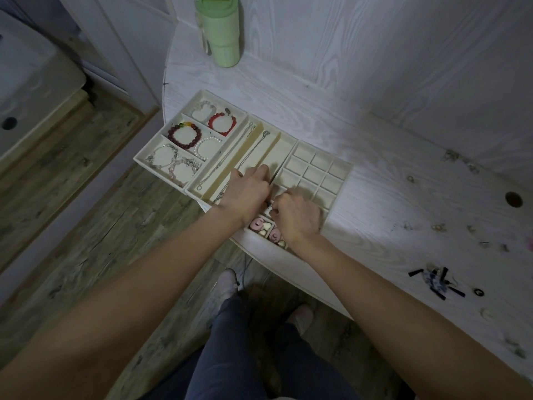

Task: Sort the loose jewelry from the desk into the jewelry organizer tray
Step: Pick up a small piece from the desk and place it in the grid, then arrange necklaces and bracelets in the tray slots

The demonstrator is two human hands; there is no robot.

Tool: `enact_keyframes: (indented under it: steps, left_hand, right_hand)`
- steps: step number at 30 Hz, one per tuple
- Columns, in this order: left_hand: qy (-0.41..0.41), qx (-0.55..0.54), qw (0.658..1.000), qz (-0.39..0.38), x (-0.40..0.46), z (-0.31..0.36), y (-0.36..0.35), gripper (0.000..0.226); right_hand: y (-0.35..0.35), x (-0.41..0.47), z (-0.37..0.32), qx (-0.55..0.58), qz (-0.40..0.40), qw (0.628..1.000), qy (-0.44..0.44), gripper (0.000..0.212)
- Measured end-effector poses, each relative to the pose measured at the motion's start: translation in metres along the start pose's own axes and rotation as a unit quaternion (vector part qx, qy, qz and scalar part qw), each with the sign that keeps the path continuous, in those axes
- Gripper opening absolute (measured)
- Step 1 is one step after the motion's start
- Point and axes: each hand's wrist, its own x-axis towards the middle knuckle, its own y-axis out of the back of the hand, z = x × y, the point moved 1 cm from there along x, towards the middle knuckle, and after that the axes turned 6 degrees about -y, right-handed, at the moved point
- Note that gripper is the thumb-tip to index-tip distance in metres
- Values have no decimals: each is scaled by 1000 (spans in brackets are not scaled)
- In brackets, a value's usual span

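The cream jewelry organizer tray (344, 180) lies on the white desk in three sections. The left section holds several bead bracelets (184, 136). Silver chain necklaces (252, 151) lie in the long middle slots. My left hand (249, 192) rests over the near end of those slots, fingers curled down. My right hand (297, 216) is over the near cells of the gridded section, its fingertips pinching a small dark-and-white piece (268, 205) between the two hands. Pink and cream earrings (266, 228) sit in the nearest cells.
Loose small jewelry (438, 226) is scattered over the right of the desk, with a black hair accessory (438, 281) near the front edge. A green tumbler (220, 30) stands at the back. A cable hole (514, 199) is at right. The desk edge curves just below the tray.
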Motion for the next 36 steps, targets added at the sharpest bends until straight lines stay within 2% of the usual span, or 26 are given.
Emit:
enact_keyframes:
  steps: [16, 19, 23, 26, 32, 36]
  left_hand:
    - [7, -47, 999, 1, -7, -3, 2, 19]
    - [3, -54, 999, 5, -7, 0, 8, 24]
    - [-7, -34, 999, -2, 6, 16, 18, 30]
    - [-23, -31, 998, -52, 25, 43, 28, 36]
    - [-67, -15, 991, -113, 70, 120, 38, 29]
    - [-128, -26, 985, -115, 99, 187, 37, 28]
  right_hand:
    - [7, -1, 11, 53, -33, 998, 30, 21]
    - [15, -1, 21, 76, -18, 997, 28, 21]
    - [27, -1, 46, 118, -11, 993, -16, 20]
    - [37, -5, 75, 132, -10, 990, -57, 23]
    - [57, -30, 154, 169, -47, 974, -143, 26]
    - [70, -62, 215, 204, -28, 955, -212, 26]
